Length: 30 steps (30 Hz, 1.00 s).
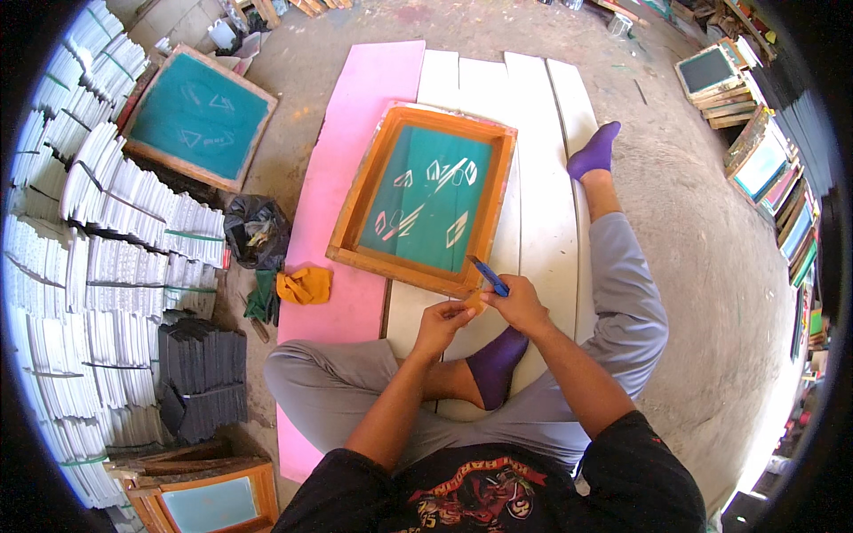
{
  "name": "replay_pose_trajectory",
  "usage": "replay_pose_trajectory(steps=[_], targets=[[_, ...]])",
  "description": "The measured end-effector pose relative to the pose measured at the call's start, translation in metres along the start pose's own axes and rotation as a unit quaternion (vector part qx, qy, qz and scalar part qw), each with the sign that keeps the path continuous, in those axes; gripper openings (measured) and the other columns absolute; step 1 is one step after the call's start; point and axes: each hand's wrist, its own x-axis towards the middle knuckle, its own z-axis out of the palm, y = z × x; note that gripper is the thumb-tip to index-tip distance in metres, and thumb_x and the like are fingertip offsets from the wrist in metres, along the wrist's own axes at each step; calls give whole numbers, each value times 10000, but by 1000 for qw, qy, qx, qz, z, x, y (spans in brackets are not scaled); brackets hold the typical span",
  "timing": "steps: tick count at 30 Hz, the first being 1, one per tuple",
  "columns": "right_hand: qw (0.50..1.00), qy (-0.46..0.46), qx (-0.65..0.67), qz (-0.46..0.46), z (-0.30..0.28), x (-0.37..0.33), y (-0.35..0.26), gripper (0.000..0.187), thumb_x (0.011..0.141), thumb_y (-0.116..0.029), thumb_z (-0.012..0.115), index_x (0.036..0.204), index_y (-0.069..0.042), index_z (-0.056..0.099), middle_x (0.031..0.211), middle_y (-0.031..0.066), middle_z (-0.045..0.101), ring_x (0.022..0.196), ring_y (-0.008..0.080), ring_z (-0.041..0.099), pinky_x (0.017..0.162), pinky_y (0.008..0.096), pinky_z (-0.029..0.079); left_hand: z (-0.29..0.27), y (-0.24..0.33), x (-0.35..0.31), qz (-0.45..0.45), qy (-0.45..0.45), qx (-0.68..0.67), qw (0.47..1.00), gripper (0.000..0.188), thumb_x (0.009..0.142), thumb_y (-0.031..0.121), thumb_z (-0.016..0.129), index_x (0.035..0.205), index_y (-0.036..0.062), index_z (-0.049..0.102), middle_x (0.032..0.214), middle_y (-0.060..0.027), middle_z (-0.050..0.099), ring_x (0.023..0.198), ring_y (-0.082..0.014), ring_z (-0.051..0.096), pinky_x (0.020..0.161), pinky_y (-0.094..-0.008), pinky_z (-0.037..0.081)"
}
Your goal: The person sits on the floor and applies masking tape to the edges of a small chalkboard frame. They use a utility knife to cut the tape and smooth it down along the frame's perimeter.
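My right hand (521, 306) is closed around a blue utility knife (494, 281), its tip pointing up and to the left over the frame's near edge. Between my two hands is a small yellow-orange piece (475, 303), possibly tape. The fingers of my left hand (442, 327) pinch it, and the right fingertips touch it too. Just beyond my hands lies a wooden screen-printing frame (349, 213), its green mesh (426, 213) bearing pale cut-out shapes. The frame rests across white boards (542, 222) and a pink board (342, 151).
An orange cloth (305, 286) and a black plastic bag (256, 233) lie left of the boards. Bundled white stacks (115, 266) line the left side, with a dark stack (203, 377) nearby. Another green screen (200, 115) stands at the far left. More frames (760, 160) lean at the right.
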Motion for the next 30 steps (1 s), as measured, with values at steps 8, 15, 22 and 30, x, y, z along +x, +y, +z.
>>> replay_pose_trajectory(steps=[8,15,22,30], targets=[[1000,14,12,-17,13,5,2,300,832,-282,806,924,-12,712,850,201,711,812,380,694,747,452,524,10,0,3,13,37,-23,999,223,932,205,772,965,-10,725,816,-14,684,715,-93,598,661,-233,462],[992,24,-88,-84,12,25,-2,227,827,-189,809,923,-12,705,741,170,665,675,290,648,666,413,492,20,0,7,1,119,-15,993,276,927,206,771,978,-65,745,872,-76,732,744,-134,645,680,-283,523],[987,-17,-130,-95,7,46,-11,235,843,-217,795,978,-34,735,827,166,713,764,317,690,737,425,519,35,-2,18,-18,188,-75,979,242,925,173,761,983,-62,748,888,-88,738,746,-136,656,646,-279,533],[986,-80,-123,-75,-5,60,-21,234,851,-231,795,961,-32,739,782,117,710,743,241,687,736,391,519,33,-11,21,16,204,-79,976,286,940,213,758,982,-68,734,856,-84,730,702,-120,637,611,-258,511]])
